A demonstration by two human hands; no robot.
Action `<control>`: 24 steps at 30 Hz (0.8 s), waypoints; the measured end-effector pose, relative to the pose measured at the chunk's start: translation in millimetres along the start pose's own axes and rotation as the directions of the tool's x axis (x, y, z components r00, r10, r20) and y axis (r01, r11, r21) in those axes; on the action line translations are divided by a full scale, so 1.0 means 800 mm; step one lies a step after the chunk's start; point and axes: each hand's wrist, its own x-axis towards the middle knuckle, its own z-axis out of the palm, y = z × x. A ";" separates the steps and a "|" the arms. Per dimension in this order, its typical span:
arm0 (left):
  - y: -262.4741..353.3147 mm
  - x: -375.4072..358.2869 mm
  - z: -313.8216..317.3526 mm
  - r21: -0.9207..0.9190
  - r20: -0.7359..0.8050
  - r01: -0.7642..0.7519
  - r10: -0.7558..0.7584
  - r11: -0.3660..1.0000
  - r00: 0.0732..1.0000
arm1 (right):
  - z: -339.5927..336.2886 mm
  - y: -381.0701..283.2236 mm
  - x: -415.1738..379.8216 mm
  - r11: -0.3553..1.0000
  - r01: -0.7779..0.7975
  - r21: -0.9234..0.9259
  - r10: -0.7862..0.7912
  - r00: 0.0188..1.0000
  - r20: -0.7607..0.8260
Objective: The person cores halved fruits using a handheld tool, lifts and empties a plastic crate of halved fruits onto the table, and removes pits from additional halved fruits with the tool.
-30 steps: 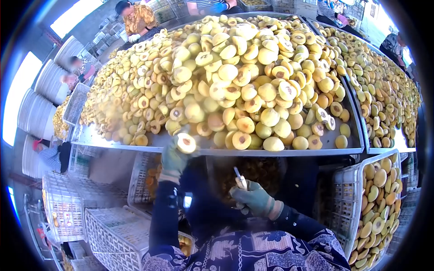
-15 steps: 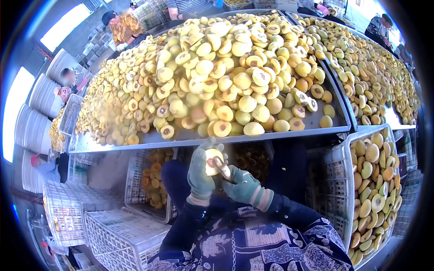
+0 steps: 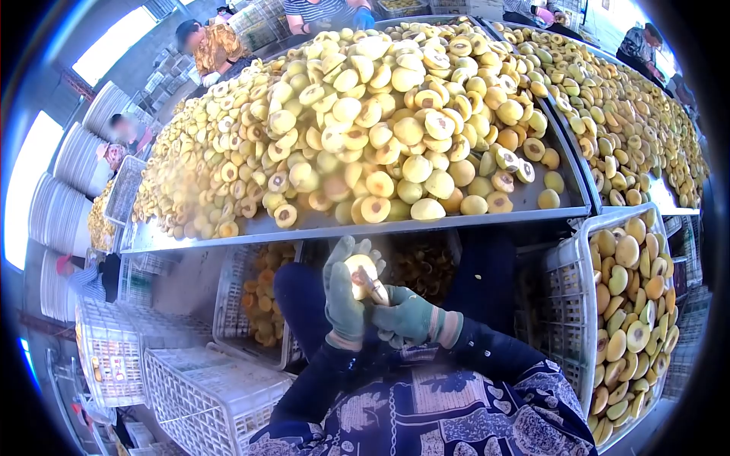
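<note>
My left hand (image 3: 344, 298), in a grey-green glove, is closed around a yellow peach half (image 3: 357, 266) with its cut face and brown centre turned to the right. Gripped in my gloved right hand (image 3: 411, 315) is a small pitting tool (image 3: 375, 289), a short handle with a metal end. That end meets the middle of the cut face; its exact shape is hidden in the fruit. Both hands are above my lap, just in front of the metal table's edge (image 3: 357, 232). A large heap of peach halves (image 3: 365, 121) covers the table, some with dark centres.
On my right stands a white crate (image 3: 569, 304) full of peach halves. Under the table a crate (image 3: 228, 304) holds orange pieces, and dark pieces (image 3: 426, 270) lie between my knees. An upturned crate (image 3: 205, 387) sits at lower left. Co-workers (image 3: 209, 49) sit around the tables.
The tool's end has shifted slightly within the peach half, and both hands have turned a little. A co-worker's blue-gloved hand across the table has come into view.
</note>
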 end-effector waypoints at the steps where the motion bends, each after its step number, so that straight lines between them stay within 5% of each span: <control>1: 0.005 0.000 -0.002 0.007 0.044 0.061 -0.062 0.998 0.997 | 0.004 -0.004 -0.001 0.997 0.025 -0.078 -0.030 0.998 -0.059; 3: 0.021 0.003 -0.010 0.029 0.135 0.184 -0.186 0.983 0.973 | 0.010 -0.010 0.001 0.970 0.063 -0.236 -0.105 0.979 -0.173; 6: 0.033 0.025 -0.025 -0.090 0.111 0.473 -0.463 0.876 0.879 | -0.001 0.008 0.021 0.634 0.228 -0.739 -0.478 0.866 -0.143; 7: 0.031 0.023 -0.024 0.031 0.070 0.426 -0.427 0.904 0.902 | -0.010 0.020 0.034 0.624 0.240 -0.743 -0.480 0.868 -0.123; 10: 0.018 0.020 -0.029 -0.015 0.028 0.377 -0.377 0.926 0.926 | 0.012 0.021 0.026 0.747 0.217 -0.629 -0.421 0.886 -0.194; 13: 0.018 0.007 -0.014 -0.074 -0.070 0.276 -0.281 0.958 0.957 | 0.014 0.005 0.016 0.978 0.034 -0.208 -0.062 0.990 -0.130; 15: 0.016 0.004 -0.013 -0.065 -0.113 0.218 -0.224 0.974 0.968 | 0.006 0.013 0.027 0.947 0.118 -0.299 -0.154 0.983 -0.101; 17: 0.016 0.002 -0.014 -0.075 -0.108 0.217 -0.224 0.973 0.969 | -0.014 0.038 0.051 0.662 0.287 -0.692 -0.426 0.904 -0.033; 20: 0.014 0.001 -0.022 -0.103 -0.111 0.238 -0.249 0.966 0.962 | -0.023 0.056 0.069 0.476 0.284 -0.832 -0.524 0.851 -0.009; 22: 0.015 0.003 -0.022 -0.068 -0.118 0.239 -0.246 0.969 0.962 | -0.006 0.017 0.041 0.890 0.090 -0.447 -0.115 0.993 -0.029; 23: 0.017 0.003 -0.018 -0.022 -0.125 0.229 -0.230 0.973 0.965 | 0.003 0.003 0.027 0.974 -0.083 -0.209 0.094 0.995 0.043; 24: 0.019 0.003 -0.016 0.023 -0.132 0.218 -0.213 0.976 0.968 | 0.010 0.001 0.024 0.976 -0.077 -0.202 0.083 0.996 0.022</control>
